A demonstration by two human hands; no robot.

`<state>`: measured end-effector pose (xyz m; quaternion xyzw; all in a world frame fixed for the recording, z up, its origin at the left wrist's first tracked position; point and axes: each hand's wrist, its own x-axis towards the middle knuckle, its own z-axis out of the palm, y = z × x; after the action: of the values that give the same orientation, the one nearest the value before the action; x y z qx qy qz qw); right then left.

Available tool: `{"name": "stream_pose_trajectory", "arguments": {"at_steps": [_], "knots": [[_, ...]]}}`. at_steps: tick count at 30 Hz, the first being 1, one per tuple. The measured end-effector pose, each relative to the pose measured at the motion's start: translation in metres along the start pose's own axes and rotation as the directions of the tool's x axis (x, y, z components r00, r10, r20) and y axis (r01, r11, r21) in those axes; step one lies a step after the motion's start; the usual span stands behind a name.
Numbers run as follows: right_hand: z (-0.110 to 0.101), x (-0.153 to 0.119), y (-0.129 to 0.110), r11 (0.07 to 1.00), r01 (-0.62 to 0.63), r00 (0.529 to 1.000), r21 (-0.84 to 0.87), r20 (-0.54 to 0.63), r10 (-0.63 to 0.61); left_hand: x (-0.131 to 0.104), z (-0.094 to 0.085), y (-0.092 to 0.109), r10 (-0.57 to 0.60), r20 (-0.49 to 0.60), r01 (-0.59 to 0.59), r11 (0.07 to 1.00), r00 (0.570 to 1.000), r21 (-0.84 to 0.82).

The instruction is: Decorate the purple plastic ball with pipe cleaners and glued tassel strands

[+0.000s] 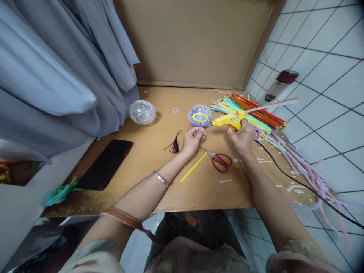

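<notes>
My right hand [242,135] is wrapped round the handle of a yellow glue gun [227,120], a glue stick poking out of its back. Its nozzle points left, close to the fingertips of my left hand [195,139]. Those fingers are pinched together; what they hold is too small to make out. Just behind them rests a purple, clear ball [200,115] with a yellow ring on it. Red-handled scissors [220,161] and a yellow strip [193,167] lie in front. Left of my left hand is a dark purple tassel [175,144].
A clear speckled ball [142,112], a small pale curved piece [175,110] and a black phone [105,165] are on the left of the table. Coloured pipe cleaners [253,112] pile up at right, near a bottle [280,86]. A black cable [298,181] runs off right.
</notes>
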<state>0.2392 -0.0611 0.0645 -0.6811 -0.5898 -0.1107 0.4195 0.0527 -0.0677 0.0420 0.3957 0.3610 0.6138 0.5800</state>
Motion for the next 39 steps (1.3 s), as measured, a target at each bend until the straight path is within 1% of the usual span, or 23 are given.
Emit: {"name": "stream_pose_trajectory", "arguments": {"at_steps": [4, 10, 16, 28, 39], "knots": [[-0.0017, 0.0002, -0.001, 1.0, 0.011, 1.0, 0.006, 0.014, -0.011, 0.0, -0.0004, 0.0001, 0.0, 0.005, 0.0, 1.0, 1.0, 0.011], [-0.0021, -0.0003, -0.0009, 0.999, 0.015, 1.0, -0.031, 0.028, -0.014, -0.0004, -0.0009, 0.0002, -0.002, 0.001, 0.002, 1.0, 1.0, 0.02], [-0.0023, -0.0009, 0.0001, 0.999, 0.042, 0.999, -0.032, 0.018, -0.042, -0.0009, -0.0009, -0.0006, 0.006, -0.002, -0.006, 1.0, 1.0, 0.028], [-0.0038, -0.0009, -0.002, 0.999, 0.027, 0.999, -0.041, 0.043, -0.025, -0.0011, -0.0008, -0.0002, 0.012, 0.012, -0.012, 1.0, 1.0, 0.007], [-0.0038, -0.0004, -0.0029, 0.999, 0.02, 0.999, -0.041, 0.026, -0.019, -0.0015, 0.001, 0.0017, -0.004, -0.005, 0.004, 1.0, 1.0, -0.002]]}}
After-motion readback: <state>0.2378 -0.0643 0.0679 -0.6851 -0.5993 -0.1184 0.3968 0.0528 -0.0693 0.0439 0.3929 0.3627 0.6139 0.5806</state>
